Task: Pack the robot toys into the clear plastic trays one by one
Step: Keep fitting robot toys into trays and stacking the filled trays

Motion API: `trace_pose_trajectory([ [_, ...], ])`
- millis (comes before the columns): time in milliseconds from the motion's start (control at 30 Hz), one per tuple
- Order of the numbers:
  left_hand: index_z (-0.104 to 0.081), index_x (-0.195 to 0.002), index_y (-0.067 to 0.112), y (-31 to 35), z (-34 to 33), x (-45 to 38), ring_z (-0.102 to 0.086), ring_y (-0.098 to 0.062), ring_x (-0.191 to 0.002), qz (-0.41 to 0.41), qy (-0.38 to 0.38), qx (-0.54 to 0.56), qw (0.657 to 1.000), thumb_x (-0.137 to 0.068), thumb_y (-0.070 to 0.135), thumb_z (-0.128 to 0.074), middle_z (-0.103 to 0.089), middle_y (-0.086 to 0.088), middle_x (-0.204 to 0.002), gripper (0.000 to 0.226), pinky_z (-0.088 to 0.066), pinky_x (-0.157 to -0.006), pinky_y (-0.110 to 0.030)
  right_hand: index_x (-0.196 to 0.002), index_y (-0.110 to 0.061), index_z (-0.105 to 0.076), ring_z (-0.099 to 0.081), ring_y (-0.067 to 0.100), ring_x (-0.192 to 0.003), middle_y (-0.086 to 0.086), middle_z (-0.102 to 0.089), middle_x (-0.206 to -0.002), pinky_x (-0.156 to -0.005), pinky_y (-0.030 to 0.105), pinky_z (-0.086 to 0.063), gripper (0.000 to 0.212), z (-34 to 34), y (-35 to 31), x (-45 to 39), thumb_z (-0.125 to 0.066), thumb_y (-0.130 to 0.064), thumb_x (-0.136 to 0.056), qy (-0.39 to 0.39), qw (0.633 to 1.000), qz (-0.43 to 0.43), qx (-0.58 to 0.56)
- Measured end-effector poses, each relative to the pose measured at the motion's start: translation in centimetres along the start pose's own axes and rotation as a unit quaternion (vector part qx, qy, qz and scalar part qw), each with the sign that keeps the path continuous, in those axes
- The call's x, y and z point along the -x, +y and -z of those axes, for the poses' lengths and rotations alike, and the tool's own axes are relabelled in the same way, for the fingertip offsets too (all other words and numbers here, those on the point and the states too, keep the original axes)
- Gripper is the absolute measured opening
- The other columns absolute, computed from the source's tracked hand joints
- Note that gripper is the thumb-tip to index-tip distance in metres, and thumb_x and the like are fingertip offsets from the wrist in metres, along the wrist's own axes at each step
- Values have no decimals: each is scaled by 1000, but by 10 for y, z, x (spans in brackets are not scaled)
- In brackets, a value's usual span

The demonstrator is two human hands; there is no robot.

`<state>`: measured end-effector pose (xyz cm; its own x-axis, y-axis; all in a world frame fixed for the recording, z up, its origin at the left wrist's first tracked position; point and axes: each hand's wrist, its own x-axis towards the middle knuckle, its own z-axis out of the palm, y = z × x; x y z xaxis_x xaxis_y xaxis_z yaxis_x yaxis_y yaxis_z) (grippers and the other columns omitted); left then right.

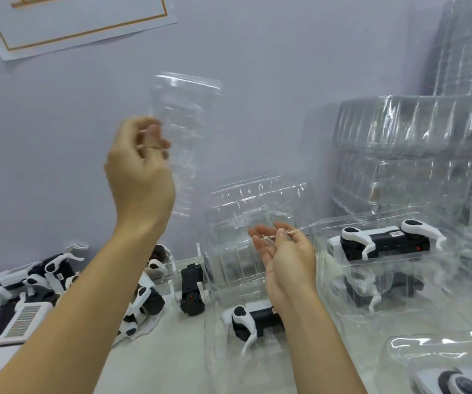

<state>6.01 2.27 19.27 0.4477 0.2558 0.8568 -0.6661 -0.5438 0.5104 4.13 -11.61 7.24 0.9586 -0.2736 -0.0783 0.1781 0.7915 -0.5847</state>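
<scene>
My left hand (139,166) is raised in front of the wall, shut on the lower edge of a clear plastic tray (185,123) that stands upright and looks blurred. My right hand (284,255) hovers lower at centre, palm up with fingers apart, touching the edge of another clear tray (252,211). Under my right forearm a black-and-white robot toy (253,319) lies in a clear tray (229,362). A heap of loose robot toys (30,294) lies at the left, and one black toy (192,288) stands apart from it.
To the right a packed tray (385,243) holds a robot toy on top of other packed trays. Tall stacks of empty clear trays (414,149) fill the back right. Another packed tray (456,373) sits at the bottom right. A framed sheet (72,21) hangs on the wall.
</scene>
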Motion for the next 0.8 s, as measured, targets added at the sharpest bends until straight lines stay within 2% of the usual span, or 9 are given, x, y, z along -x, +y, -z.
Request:
trace_pose_trajectory([
  [133, -51, -93, 32, -18, 36, 17, -62, -11, -60, 126, 117, 65, 983, -107, 26, -35, -59, 4, -78, 22, -51, -58, -28, -103, -8, -52, -74, 18, -74, 13, -70, -88, -67, 24, -58, 21, -2, -1, 2, -32, -4, -107, -14, 1000, -6, 25],
  [233, -54, -93, 33, -37, 67, 44, -62, -9, -60, 217, 159, 91, 959, -108, 28, -34, -60, 6, -76, 25, -52, -61, -29, -105, -8, -51, -73, 21, -78, 15, -71, -89, -68, 24, -58, 22, -3, 1, 4, -30, -4, -107, -21, 998, -21, 47],
  [367, -59, -87, 35, -61, 103, 76, -58, -13, -61, 315, 197, 118, 921, -108, 26, -33, -61, 7, -74, 34, -48, -66, -40, -107, -6, -51, -74, 23, -84, 19, -71, -93, -73, 27, -58, 22, -4, 2, 4, -29, -2, -107, -33, 998, -51, 26],
  [500, -56, -88, 32, -72, 117, 91, -52, -7, -51, 348, 213, 119, 905, -109, 27, -30, -57, 5, -73, 34, -43, -51, -24, -107, -5, -54, -73, 26, -94, 20, -71, -96, -81, 29, -58, 18, -8, 3, 5, -36, -3, -106, -34, 997, -65, 15],
  [567, -56, -91, 30, -74, 117, 94, -50, -11, -53, 352, 210, 130, 903, -110, 27, -30, -56, 2, -73, 32, -43, -47, -20, -103, -5, -60, -72, 23, -88, 14, -70, -90, -78, 26, -58, 15, -9, 5, 2, -44, -5, -104, -16, 995, -46, 84],
  [667, -57, -95, 27, -75, 114, 95, -51, -15, -59, 361, 197, 142, 900, -109, 28, -32, -56, 1, -75, 29, -44, -57, -28, -93, -3, -68, -74, 16, -69, 6, -74, -74, -67, 23, -56, 17, -5, 9, -2, -55, -12, -100, 8, 959, -4, 283],
  [800, -59, -103, 22, -74, 110, 97, -54, -10, -56, 362, 178, 153, 902, -109, 30, -32, -59, 9, -67, 29, -43, -61, -31, -76, -3, -71, -74, 17, -62, 3, -73, -62, -72, 33, -59, 33, -1, 8, -1, -58, -23, -99, 18, 906, -5, 422],
])
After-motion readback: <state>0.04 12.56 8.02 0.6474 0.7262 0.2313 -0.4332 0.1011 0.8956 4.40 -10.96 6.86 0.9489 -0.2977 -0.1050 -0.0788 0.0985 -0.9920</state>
